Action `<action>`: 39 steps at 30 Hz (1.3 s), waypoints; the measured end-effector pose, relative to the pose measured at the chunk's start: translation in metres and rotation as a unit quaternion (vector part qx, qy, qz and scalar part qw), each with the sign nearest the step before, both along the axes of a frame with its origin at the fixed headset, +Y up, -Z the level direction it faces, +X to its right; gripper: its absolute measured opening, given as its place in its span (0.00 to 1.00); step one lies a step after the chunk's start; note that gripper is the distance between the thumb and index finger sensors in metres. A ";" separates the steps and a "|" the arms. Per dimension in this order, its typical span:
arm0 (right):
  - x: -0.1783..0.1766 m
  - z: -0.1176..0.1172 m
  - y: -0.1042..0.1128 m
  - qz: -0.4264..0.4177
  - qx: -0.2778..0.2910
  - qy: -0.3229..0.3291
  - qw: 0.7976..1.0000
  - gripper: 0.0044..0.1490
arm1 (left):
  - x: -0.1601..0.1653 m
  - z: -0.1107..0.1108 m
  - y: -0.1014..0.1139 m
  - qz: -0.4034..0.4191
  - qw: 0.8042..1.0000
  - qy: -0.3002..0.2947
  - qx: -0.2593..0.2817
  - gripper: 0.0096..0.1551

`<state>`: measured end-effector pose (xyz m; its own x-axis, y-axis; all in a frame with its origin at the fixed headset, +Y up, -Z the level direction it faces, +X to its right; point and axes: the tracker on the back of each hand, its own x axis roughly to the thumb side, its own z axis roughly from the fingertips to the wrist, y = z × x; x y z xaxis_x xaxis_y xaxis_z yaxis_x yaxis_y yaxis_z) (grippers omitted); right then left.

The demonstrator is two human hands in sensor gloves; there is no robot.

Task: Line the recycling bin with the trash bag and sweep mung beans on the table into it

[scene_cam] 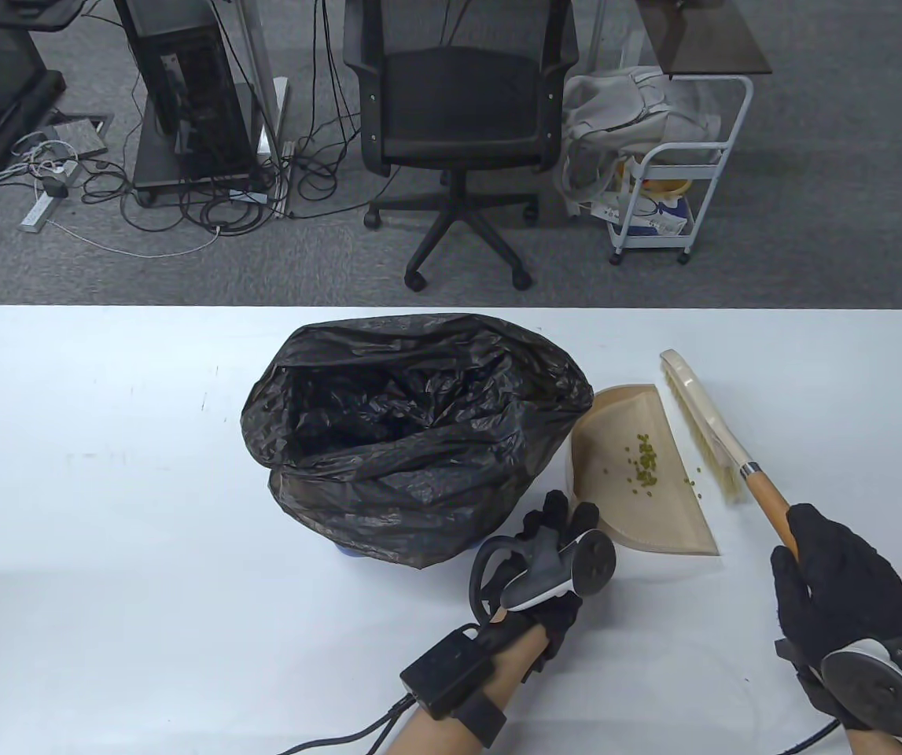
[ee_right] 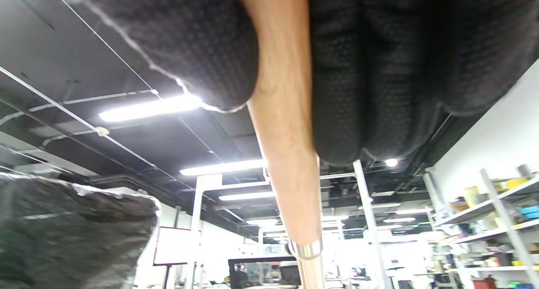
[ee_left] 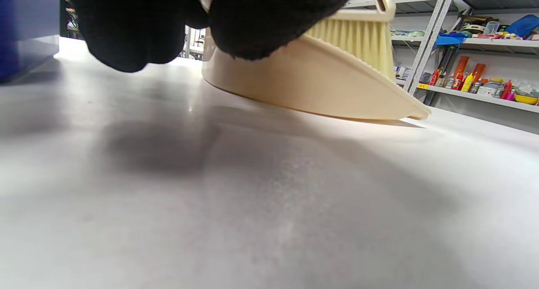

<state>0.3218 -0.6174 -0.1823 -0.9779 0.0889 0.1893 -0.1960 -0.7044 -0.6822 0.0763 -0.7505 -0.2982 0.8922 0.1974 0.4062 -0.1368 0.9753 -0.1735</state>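
Note:
A black trash bag (scene_cam: 419, 425) lines the bin, whose blue base (scene_cam: 348, 552) peeks out below it; the bag (ee_right: 71, 234) also shows in the right wrist view. Right of it a beige dustpan (scene_cam: 624, 511) lies on the white table with several mung beans (scene_cam: 643, 464) inside and a few at its lip. My left hand (scene_cam: 568, 523) holds the pan's near left end; its fingers (ee_left: 126, 28) pinch the pan (ee_left: 320, 82). My right hand (scene_cam: 828, 582) grips the wooden handle (ee_right: 286, 154) of a cream brush (scene_cam: 702, 417), bristles at the pan's right edge.
The table's far edge (scene_cam: 451, 308) runs behind the bag. Beyond it stand a black office chair (scene_cam: 458, 110) and a white wire cart (scene_cam: 671, 173). Shelves of bottles (ee_left: 476, 82) show at the right in the left wrist view.

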 end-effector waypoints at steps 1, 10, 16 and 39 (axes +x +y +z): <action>0.002 -0.002 -0.001 0.000 -0.009 -0.011 1.000 0.35 | 0.000 0.000 0.000 0.000 1.000 0.000 0.000 0.43; -0.004 -0.002 -0.005 -0.017 -0.017 0.030 0.999 0.35 | -0.001 0.000 0.000 0.000 1.000 -0.001 -0.001 0.43; -0.015 0.004 -0.005 0.003 0.008 0.082 0.997 0.35 | -0.001 0.000 0.000 0.000 1.000 -0.001 0.000 0.43; -0.023 -0.002 -0.014 0.016 -0.004 0.069 0.997 0.35 | -0.001 0.001 0.000 -0.001 1.000 0.001 0.002 0.43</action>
